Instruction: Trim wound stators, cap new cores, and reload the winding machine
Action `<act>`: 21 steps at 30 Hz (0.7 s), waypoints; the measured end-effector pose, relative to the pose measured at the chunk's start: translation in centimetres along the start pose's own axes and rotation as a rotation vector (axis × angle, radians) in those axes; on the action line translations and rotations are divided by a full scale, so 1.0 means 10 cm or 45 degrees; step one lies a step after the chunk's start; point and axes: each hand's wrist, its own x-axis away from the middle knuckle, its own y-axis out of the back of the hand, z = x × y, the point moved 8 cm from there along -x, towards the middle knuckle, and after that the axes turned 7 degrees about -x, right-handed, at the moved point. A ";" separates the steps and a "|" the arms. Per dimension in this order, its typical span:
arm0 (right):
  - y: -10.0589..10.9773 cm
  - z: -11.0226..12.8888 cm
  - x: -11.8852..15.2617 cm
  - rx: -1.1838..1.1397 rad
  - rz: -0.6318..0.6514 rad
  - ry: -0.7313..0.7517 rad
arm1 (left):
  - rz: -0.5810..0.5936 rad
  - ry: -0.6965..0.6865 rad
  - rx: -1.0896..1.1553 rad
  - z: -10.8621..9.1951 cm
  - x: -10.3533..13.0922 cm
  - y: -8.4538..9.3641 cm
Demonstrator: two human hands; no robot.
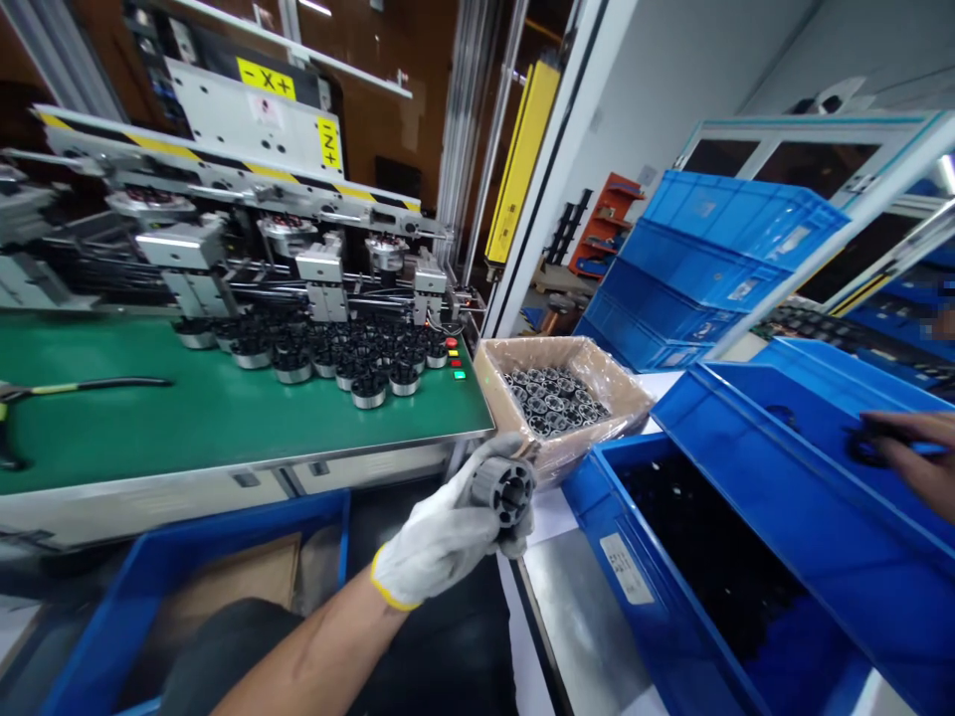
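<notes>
My left hand (455, 522), in a white glove with a yellow cuff, is closed round a grey slotted stator core (511, 492). The core's open end faces right, showing the round hole and slots. At the right edge my bare right hand (917, 457) pinches a black ring-shaped part (869, 445) above a blue bin (813, 428). Part of that hand lies outside the view. Another small black ring (781, 413) rests inside the same bin. Between the hands, a nearer blue bin (627, 572) with a white label holds a heap of black pieces (701, 537).
A cardboard box (514, 398), lined with clear plastic, contains many grey cores. Rows of black-topped cores (369, 388) stand on the green table (246, 428), before a machine with clamps (320, 268). Pliers (90, 386) lie left. Blue crates (716, 268) are stacked behind.
</notes>
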 end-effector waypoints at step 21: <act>-0.67 2.51 0.64 -1.027 -0.078 0.486 | -0.270 0.002 -0.767 0.20 -0.04 0.04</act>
